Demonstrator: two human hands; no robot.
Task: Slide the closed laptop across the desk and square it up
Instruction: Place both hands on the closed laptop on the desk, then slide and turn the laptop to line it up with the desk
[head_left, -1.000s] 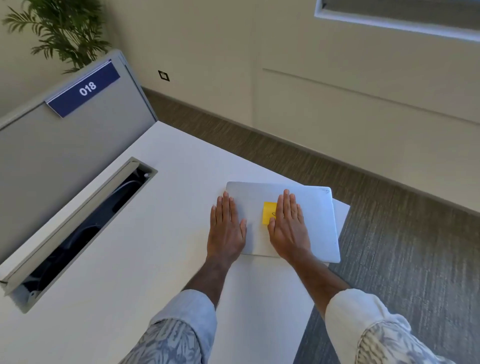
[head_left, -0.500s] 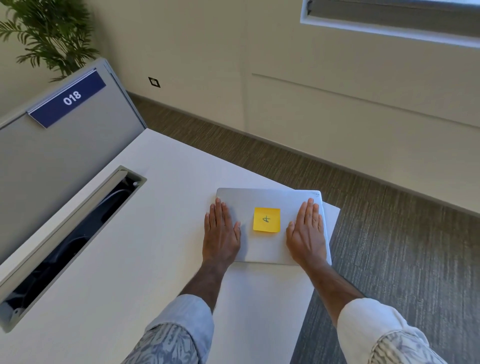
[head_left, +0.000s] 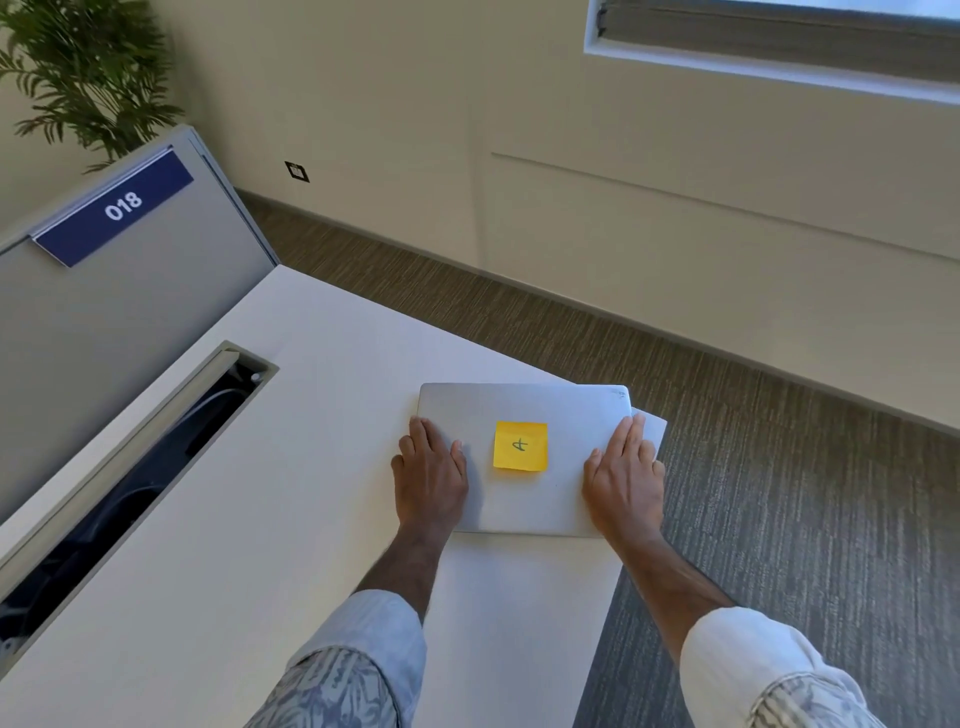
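A closed silver laptop (head_left: 524, 501) lies flat near the far right corner of the white desk (head_left: 270, 530), its right end close to the desk's right edge. A yellow sticky note (head_left: 520, 446) with a handwritten mark is stuck on the middle of the lid. My left hand (head_left: 430, 478) rests over the laptop's left side, fingers on the lid. My right hand (head_left: 623, 478) clasps its right side, fingers curled over that edge. The laptop is held between both hands.
A long open cable trough (head_left: 130, 483) runs along the desk's left side, below a grey partition (head_left: 104, 322) with a blue "018" label (head_left: 117, 208). A potted plant (head_left: 88, 67) stands behind it. Carpeted floor (head_left: 789, 493) lies beyond the desk's right and far edges.
Both hands have moved apart from the middle of the lid to the laptop's left and right sides, uncovering the sticky note. The laptop has turned slightly and sits straighter on the desk.
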